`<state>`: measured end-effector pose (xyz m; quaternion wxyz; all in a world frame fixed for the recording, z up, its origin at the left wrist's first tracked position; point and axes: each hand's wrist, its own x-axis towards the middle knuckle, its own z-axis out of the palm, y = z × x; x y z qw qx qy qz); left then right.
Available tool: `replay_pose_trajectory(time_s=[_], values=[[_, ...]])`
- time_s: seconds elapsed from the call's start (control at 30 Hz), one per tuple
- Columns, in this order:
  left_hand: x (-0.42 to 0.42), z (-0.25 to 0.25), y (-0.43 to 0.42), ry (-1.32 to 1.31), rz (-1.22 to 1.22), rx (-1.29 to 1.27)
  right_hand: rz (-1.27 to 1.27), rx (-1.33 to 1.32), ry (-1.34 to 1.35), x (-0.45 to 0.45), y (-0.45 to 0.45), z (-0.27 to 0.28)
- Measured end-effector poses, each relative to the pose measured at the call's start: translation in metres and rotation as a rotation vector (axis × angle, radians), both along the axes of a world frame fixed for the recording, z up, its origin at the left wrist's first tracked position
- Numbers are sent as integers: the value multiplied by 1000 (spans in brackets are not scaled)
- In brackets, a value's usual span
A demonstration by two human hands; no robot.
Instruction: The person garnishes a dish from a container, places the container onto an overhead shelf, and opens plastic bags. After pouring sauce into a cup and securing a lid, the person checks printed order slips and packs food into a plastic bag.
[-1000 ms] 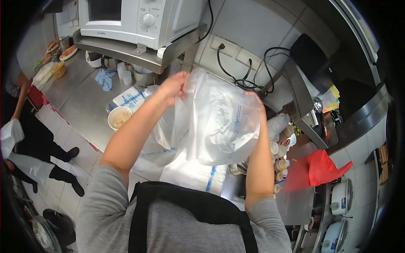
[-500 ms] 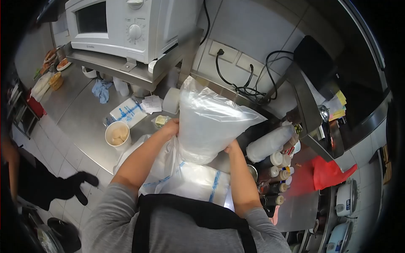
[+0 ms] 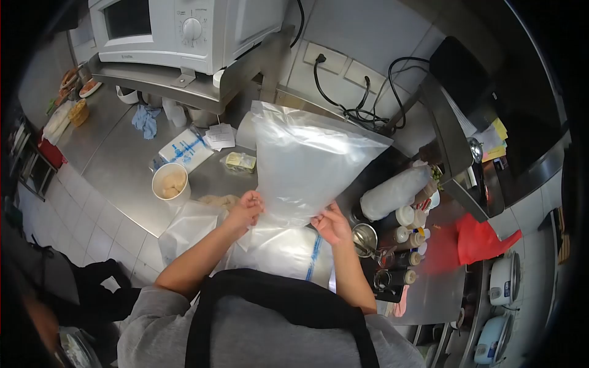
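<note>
Head: left hand (image 3: 244, 211) now lower on bag (image 3: 304, 162)

The plastic bag (image 3: 313, 162) is clear and a little milky, with silver-white shine. The bench (image 3: 132, 196) is steel grey. Toward its front edge, the flat stack of bags (image 3: 279, 254) is whitish, with a printed blue band. Near the left edge, the cup (image 3: 159, 178) is white and the pieces (image 3: 174, 184) in it are pale cream. Near it, the packet (image 3: 186, 151) is white with blue print. Toward the back edge, the cloth (image 3: 146, 121) is light blue. At the right edge, the sack (image 3: 485, 242) is plain red. The apron (image 3: 264, 283) is black.
</note>
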<state>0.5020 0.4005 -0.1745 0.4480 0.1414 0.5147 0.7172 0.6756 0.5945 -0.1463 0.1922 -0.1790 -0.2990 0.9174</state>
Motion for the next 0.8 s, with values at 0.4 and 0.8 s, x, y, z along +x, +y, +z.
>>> replay_pose_trajectory(time_s=[0.4, 0.8], values=[[13, 28, -11, 1307, 435, -194, -246, 1277, -462, 11, -72, -14], [31, 181, -61, 911, -25, 52, 73, 1488, -261, 34, -86, 151]])
